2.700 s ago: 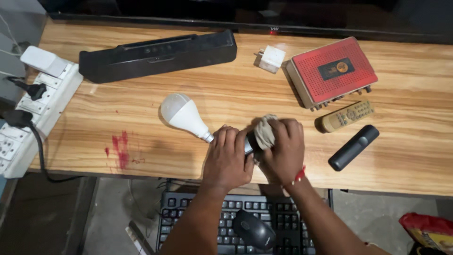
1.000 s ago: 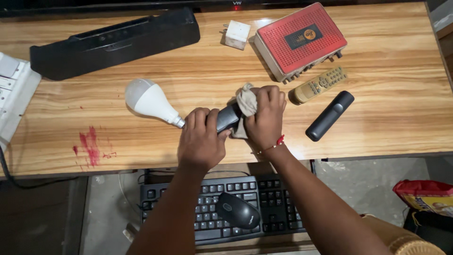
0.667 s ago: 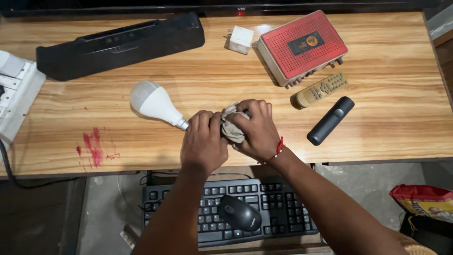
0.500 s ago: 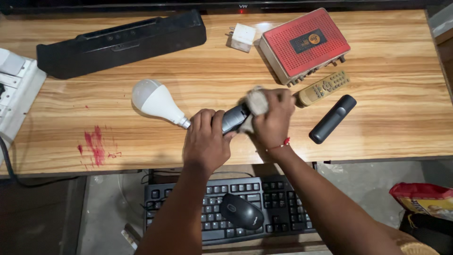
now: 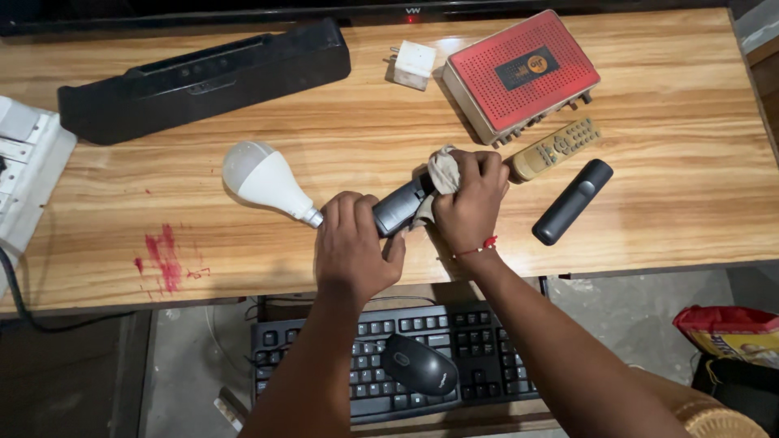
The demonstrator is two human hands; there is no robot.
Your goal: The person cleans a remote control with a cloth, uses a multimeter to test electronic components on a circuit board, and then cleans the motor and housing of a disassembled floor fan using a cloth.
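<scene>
The left hand (image 5: 350,247) has a closed grip around the near end of a dark remote (image 5: 399,211), holding it just above the table (image 5: 698,138). The right hand (image 5: 471,199) is closed on a crumpled cloth (image 5: 442,172) and presses it against the remote's far end.

The main risk is the white bulb (image 5: 264,178), which lies on its side with its metal base touching or almost touching the left hand's knuckles. A sideways push from that grip could set it rolling. Just beyond the right grip lie a beige remote (image 5: 556,148) and a black remote (image 5: 572,201), and a long wipe could knock the beige one into the red box (image 5: 519,73). Because only one end of the dark remote is held, hard rubbing could twist it out of the grip and drop it towards the keyboard (image 5: 389,365) and mouse (image 5: 420,365) below.
</scene>
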